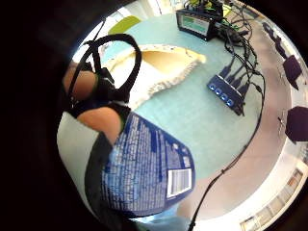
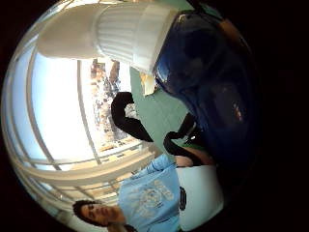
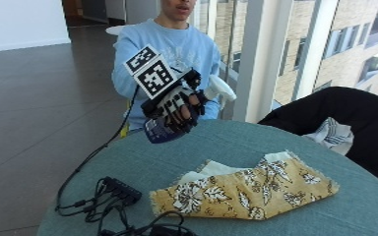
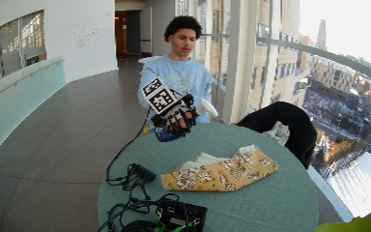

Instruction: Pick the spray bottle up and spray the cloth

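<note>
Resting on the table (image 3: 254, 142), the cloth (image 3: 244, 189) is lying beyond the right hand (image 3: 174, 105), which is curling round the rigid, likely slick spray bottle (image 3: 166, 129) mid-body.

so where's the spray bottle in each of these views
Outside view: spray bottle held above the table's far edge in the gloved right hand.
Wide outside view: same, bottle in front of the person.
Little finger palm view: its label close up.
Thumb palm view: blue body, white cap.
Shared landmark: floral cloth.
</note>
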Tool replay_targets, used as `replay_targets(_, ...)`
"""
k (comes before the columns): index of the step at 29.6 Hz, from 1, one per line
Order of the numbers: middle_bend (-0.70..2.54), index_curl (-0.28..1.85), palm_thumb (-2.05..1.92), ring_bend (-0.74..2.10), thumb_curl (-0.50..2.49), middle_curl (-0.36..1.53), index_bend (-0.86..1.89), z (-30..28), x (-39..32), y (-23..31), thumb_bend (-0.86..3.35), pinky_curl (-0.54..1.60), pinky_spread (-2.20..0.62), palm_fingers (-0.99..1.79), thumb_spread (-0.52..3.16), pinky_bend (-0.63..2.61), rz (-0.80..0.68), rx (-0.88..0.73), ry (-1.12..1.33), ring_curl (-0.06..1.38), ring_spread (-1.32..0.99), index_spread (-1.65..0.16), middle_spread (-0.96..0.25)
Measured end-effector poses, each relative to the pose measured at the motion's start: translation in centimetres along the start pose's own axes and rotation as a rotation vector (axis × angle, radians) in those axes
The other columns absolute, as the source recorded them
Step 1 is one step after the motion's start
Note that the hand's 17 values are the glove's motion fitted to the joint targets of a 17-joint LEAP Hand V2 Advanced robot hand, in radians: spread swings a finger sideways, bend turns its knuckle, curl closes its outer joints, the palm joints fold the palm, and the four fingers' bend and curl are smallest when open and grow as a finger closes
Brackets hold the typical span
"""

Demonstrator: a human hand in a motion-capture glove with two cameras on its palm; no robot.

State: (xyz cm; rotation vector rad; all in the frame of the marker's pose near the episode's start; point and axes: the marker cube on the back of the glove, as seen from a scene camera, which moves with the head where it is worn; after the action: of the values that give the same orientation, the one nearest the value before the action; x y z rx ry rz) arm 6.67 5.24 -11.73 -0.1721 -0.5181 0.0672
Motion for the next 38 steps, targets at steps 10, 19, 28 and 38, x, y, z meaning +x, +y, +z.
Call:
replay_targets(10, 0.23, 0.22, 0.92, 0.50, 0.68, 0.47, 0.09, 4.8, -8.5, 2.0, -0.03, 0.38, 0.16, 1.02, 0.69, 0.31, -0.318, 0.121, -0.256, 0.38, 0.00, -0.28, -0.10)
replay_targets(19, 0.23, 0.22, 0.91, 0.48, 0.68, 0.47, 0.09, 11.3, -15.9, 2.7, -0.03, 0.38, 0.16, 1.00, 0.70, 0.31, -0.536, 0.167, -0.446, 0.38, 0.00, -0.28, -0.10)
replay_targets(28, 0.22, 0.22, 0.92, 0.47, 0.68, 0.47, 0.09, 17.5, -20.5, 3.0, -0.03, 0.38, 0.16, 0.98, 0.72, 0.31, -0.627, 0.143, -0.556, 0.38, 0.00, -0.29, -0.10)
replay_targets(38, 0.23, 0.23, 0.92, 0.45, 0.68, 0.47, 0.10, 23.3, -22.1, 2.5, -0.03, 0.37, 0.15, 0.96, 0.73, 0.30, -0.669, 0.117, -0.599, 0.38, -0.01, -0.29, -0.11)
